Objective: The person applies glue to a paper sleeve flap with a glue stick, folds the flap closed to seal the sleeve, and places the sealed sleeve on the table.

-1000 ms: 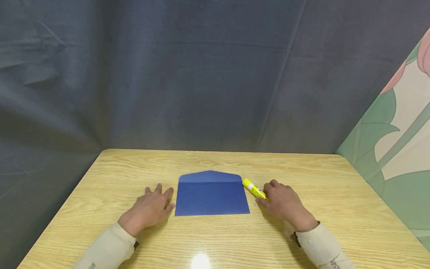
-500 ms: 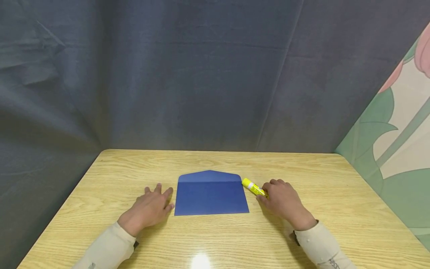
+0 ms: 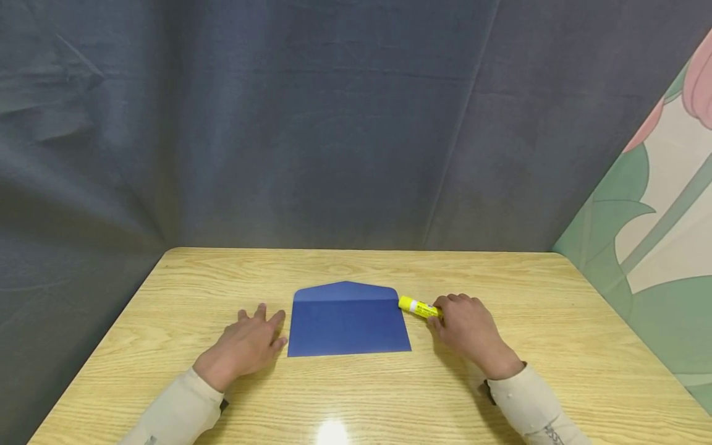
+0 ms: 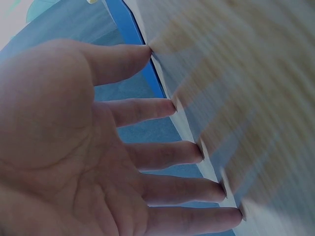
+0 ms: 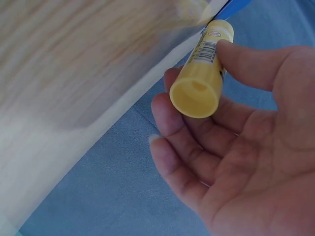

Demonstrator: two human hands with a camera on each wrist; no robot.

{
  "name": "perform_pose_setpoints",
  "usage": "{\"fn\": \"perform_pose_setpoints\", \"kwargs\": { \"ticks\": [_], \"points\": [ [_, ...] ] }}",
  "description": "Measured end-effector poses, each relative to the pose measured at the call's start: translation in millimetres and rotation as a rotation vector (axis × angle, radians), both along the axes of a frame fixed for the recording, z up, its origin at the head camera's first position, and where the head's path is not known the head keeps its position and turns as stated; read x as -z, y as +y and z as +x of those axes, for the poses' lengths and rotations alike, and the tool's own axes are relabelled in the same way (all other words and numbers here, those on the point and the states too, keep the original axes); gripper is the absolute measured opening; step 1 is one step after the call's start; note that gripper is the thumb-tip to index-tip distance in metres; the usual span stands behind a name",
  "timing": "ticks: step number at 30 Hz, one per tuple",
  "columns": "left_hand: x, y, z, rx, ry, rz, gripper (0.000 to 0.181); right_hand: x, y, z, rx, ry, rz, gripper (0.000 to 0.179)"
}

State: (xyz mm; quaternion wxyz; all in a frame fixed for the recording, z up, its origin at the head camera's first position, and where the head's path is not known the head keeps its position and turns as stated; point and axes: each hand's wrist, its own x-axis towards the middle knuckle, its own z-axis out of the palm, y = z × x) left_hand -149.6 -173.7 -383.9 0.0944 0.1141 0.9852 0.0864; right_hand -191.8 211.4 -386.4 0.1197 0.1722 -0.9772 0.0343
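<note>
A blue envelope (image 3: pixel 349 327) lies on the wooden table with its pointed flap (image 3: pixel 346 290) unfolded away from me. Just left of it, my left hand (image 3: pixel 245 346) rests its spread fingertips on the tabletop; in the left wrist view the fingers (image 4: pixel 162 153) are straight and hold nothing. To the right of the envelope, my right hand (image 3: pixel 470 334) pinches a yellow glue stick (image 3: pixel 418 307) between thumb and fingers. The glue stick (image 5: pixel 202 73) shows its hollow base and a barcode in the right wrist view. Its far end is at the envelope's right edge by the flap fold.
The light wooden table (image 3: pixel 356 402) reaches back to a dark grey-blue curtain (image 3: pixel 322 136), which also hangs along the left side. A flower-patterned cloth (image 3: pixel 667 235) borders the right side. A bright light reflection shows near the table's front.
My right hand has turned the glue stick, so it lies nearer to level across the view, its held end farther from me. The left hand has stayed in place.
</note>
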Motion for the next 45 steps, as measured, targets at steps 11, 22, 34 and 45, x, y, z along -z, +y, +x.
{"fn": "perform_pose_setpoints", "kwargs": {
  "ticks": [11,22,34,45],
  "points": [
    [0.6,-0.4,0.0,0.003,0.0,0.0,0.055,-1.4,0.3,-1.1,0.021,-0.027,0.019,0.023],
    [0.7,0.2,-1.2,0.007,0.013,-0.005,0.053,-0.8,-0.9,-2.4,-0.015,0.047,-0.007,0.024],
    [-0.9,0.1,-4.3,0.022,0.017,-0.002,0.054,3.0,-10.2,-4.2,-0.083,0.068,-0.039,0.025],
    [-0.5,3.3,-3.5,0.008,0.011,0.007,0.06,4.4,-20.0,4.9,-0.25,0.087,-0.097,0.025]
  ]
}}
